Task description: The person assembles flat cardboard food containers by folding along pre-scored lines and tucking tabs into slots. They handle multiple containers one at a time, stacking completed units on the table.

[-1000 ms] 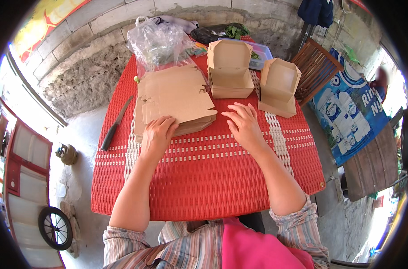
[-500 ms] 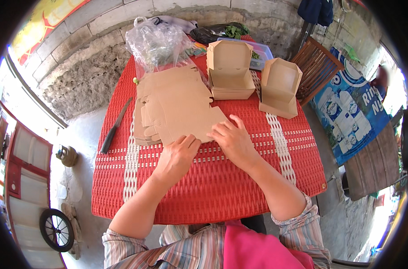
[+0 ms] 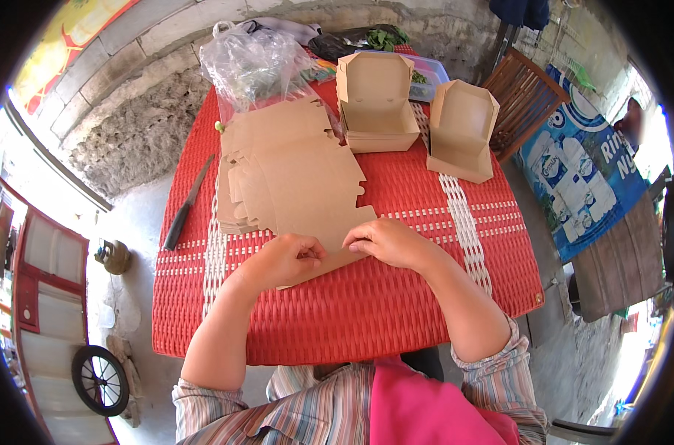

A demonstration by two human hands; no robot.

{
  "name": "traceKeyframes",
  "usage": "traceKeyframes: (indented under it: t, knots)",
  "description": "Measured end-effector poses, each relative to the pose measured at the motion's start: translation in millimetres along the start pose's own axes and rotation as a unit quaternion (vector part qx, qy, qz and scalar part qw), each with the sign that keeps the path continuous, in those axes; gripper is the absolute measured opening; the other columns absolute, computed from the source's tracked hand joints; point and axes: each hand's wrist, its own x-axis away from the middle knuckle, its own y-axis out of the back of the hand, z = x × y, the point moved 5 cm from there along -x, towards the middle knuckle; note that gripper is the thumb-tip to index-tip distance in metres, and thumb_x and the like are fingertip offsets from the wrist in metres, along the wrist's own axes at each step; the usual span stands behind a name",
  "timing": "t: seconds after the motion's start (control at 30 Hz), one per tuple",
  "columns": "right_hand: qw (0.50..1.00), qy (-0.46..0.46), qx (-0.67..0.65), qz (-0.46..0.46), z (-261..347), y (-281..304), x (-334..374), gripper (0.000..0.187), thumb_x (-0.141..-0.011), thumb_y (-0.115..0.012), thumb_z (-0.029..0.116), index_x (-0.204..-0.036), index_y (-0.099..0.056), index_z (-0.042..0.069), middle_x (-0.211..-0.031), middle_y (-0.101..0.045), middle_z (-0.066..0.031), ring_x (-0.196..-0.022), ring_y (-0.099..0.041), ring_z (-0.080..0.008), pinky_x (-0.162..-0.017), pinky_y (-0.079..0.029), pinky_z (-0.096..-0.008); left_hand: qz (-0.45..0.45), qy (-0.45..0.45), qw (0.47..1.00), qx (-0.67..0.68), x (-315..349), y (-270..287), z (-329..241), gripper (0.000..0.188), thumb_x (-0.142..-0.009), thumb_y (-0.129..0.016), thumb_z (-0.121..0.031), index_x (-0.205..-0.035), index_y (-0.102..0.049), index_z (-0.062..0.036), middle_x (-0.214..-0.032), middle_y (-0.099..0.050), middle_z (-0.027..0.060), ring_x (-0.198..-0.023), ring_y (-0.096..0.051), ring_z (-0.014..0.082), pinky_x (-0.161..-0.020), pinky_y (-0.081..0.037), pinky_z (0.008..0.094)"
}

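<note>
A flat brown cardboard box blank (image 3: 311,196) lies on top of a stack of similar blanks, its near end reaching toward me past the stack. My left hand (image 3: 289,256) is at the left of this near end, fingers curled and pinched against the card. Close beside it, my right hand (image 3: 389,243) bends over the right part, thumb and fingertips drawn together at the cardboard. What lies under the fingertips is partly hidden. Beyond the blanks stand nested open boxes (image 3: 378,141), lids raised. One more open cardboard box (image 3: 461,159) sits to their right.
A knife (image 3: 189,204) with a black handle lies left of the stack on the red woven table cover (image 3: 337,319). Behind are a clear plastic bag (image 3: 252,67), a plastic container (image 3: 430,78) and leafy greens (image 3: 387,37). A wooden chair (image 3: 522,100) stands at right.
The top blank has come nearer to me, its near end now past the stack. My hands have moved with it, and their fingers are more curled.
</note>
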Motion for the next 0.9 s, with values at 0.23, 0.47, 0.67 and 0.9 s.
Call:
traceKeyframes:
  t: [0.23,0.47,0.67,0.9]
  knots:
    - [0.996,0.068,0.007,-0.059,-9.0,-5.7,-3.9,0.018,-0.090,-0.067,0.014,-0.106,-0.068,0.005,-0.097,-0.066,-0.0091,-0.087,-0.066,-0.0289,-0.080,-0.052,-0.0391,0.013,0.023,0.998,-0.050,-5.1,-3.5,10.4,0.018,-0.087,-0.068,-0.007,-0.102,-0.068,0.0024,-0.083,-0.071,0.0114,-0.077,-0.067,0.0169,-0.071,-0.052,0.0315]
    - [0.966,0.169,0.137,-0.138,13.9,-23.2,2.4,0.012,-0.082,-0.067,0.005,-0.094,-0.068,0.004,-0.095,-0.059,-0.0109,-0.091,-0.062,-0.0306,-0.079,-0.052,-0.0403,-0.153,-0.122,0.953,-0.230,5.5,-9.5,-4.9,0.015,-0.083,-0.071,-0.011,-0.092,-0.064,-0.0015,-0.079,-0.066,0.0152,-0.080,-0.066,0.0339,-0.074,-0.051,0.0403]
    - [0.948,0.227,0.187,-0.126,54.0,-61.6,30.8,0.014,-0.083,-0.064,0.004,-0.095,-0.068,-0.002,-0.093,-0.058,-0.0109,-0.086,-0.059,-0.0272,-0.078,-0.052,-0.0381,-0.019,-0.029,0.988,-0.152,3.4,-4.3,13.5,0.019,-0.080,-0.074,-0.016,-0.084,-0.063,-0.0021,-0.079,-0.065,0.0147,-0.075,-0.064,0.0313,-0.068,-0.048,0.0407]
    - [0.931,0.233,0.219,-0.178,61.9,-65.2,33.7,0.023,-0.083,-0.065,0.005,-0.103,-0.067,-0.005,-0.095,-0.058,-0.0101,-0.088,-0.058,-0.0263,-0.084,-0.050,-0.0392,-0.007,-0.011,0.989,-0.148,1.4,-4.2,15.2,0.023,-0.076,-0.078,-0.019,-0.079,-0.062,-0.0018,-0.074,-0.064,0.0151,-0.068,-0.062,0.0289,-0.064,-0.047,0.0401]
